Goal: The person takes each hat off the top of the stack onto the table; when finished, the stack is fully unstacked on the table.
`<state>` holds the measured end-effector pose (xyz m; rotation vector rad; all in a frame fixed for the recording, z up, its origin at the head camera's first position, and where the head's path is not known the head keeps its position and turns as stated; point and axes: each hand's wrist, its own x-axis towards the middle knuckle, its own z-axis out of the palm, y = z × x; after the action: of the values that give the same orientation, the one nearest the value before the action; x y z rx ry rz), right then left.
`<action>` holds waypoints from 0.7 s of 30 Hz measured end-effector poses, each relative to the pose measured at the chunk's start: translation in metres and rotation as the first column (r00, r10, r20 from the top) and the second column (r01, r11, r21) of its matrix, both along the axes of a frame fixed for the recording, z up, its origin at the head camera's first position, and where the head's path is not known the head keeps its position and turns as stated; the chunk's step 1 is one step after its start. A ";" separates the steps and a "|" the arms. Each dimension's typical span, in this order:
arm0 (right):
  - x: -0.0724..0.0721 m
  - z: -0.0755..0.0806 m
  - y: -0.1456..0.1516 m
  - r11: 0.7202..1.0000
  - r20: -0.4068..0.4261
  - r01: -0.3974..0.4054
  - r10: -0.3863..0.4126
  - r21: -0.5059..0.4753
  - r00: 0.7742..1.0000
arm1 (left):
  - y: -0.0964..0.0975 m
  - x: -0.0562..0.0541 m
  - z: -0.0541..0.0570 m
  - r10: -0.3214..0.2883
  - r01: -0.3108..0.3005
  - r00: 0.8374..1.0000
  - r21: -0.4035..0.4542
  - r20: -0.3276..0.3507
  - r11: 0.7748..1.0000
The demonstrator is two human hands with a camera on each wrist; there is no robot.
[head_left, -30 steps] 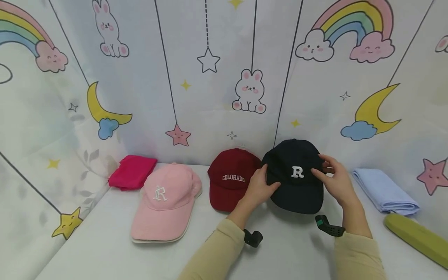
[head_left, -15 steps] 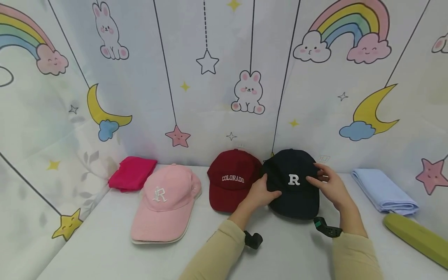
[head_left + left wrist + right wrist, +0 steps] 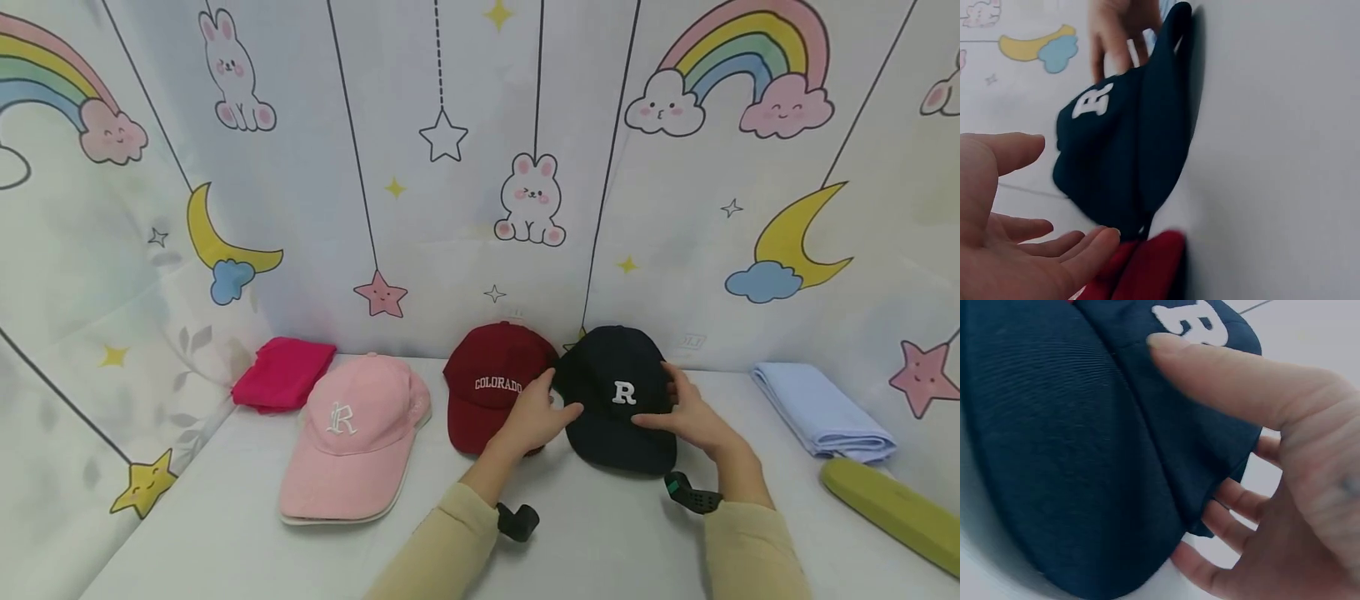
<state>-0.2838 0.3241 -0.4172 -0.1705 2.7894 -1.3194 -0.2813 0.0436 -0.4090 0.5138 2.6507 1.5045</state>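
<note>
A navy baseball cap [image 3: 618, 446] with a white R sits on the white table, brim toward me. At its left side my left hand [image 3: 534, 414] has its thumb and fingers spread, holding nothing. The left wrist view shows those fingertips near the cap's lower edge, beside a dark red cap [image 3: 1150, 265]. My right hand [image 3: 693, 417] is at the navy cap's right side. In the right wrist view its thumb [image 3: 1222, 378] extends across the front below the R, and its fingers [image 3: 1229, 522] are along the side edge. The red COLORADO cap [image 3: 468, 425] stands left, partly behind my left hand.
A pink cap [image 3: 352, 471] lies farther left, with a folded bright pink cloth [image 3: 281, 375] behind it. On the right are a folded light blue cloth [image 3: 821, 408] and a long green object [image 3: 892, 512]. A printed curtain [image 3: 465, 217] hangs behind the table [image 3: 225, 533].
The navy cap has come down onto the table and shifted slightly left beside the red cap. My left hand has let go and moved left; my right thumb and fingers have spread wider.
</note>
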 end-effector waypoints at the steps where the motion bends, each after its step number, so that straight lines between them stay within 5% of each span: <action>1: -0.001 -0.001 -0.001 1.000 -0.004 -0.004 0.004 0.014 1.000 | -0.006 0.002 0.001 -0.003 0.004 1.000 0.016 -0.015 1.000; 7: -0.003 -0.004 -0.005 0.998 -0.044 0.011 -0.008 0.068 0.999 | -0.046 0.017 0.008 0.024 -0.015 0.992 0.071 -0.121 0.997; 12: -0.005 -0.009 -0.009 0.997 -0.080 0.048 -0.043 0.067 0.996 | -0.082 0.029 0.019 0.070 -0.048 0.969 0.099 -0.235 0.994; 21: -0.007 -0.011 -0.017 0.996 -0.119 0.065 -0.058 0.059 0.991 | -0.156 0.051 0.039 0.272 -0.242 0.913 0.134 -0.304 0.961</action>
<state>-0.2909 0.3069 -0.4282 -0.1661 2.9530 -1.2721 -0.2299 -0.1128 -0.3700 0.4632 3.0072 1.7599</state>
